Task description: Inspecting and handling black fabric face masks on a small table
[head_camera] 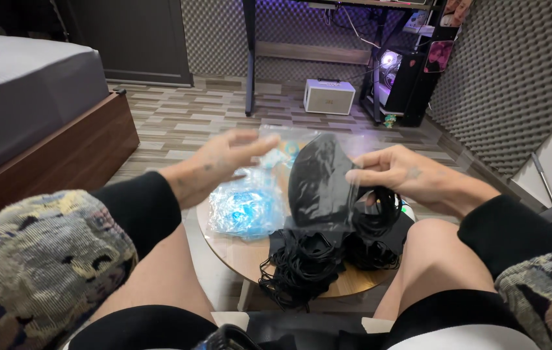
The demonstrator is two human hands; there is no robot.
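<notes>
Pinching one black mask (318, 178), the right hand (405, 175) faces the spread, empty left hand (221, 162).

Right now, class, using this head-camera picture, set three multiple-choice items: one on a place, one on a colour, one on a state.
1. Where does the pile of black masks lie?
A on the bed
B on the round wooden table
C on the floor

2. What colour is the mask held up?
A white
B blue
C black

3. How is the left hand?
A open, fingers spread
B clenched on a mask
C out of view

B: the pile rests on the tabletop.
C: the right hand pinches a black mask.
A: its fingers hold nothing.
</notes>
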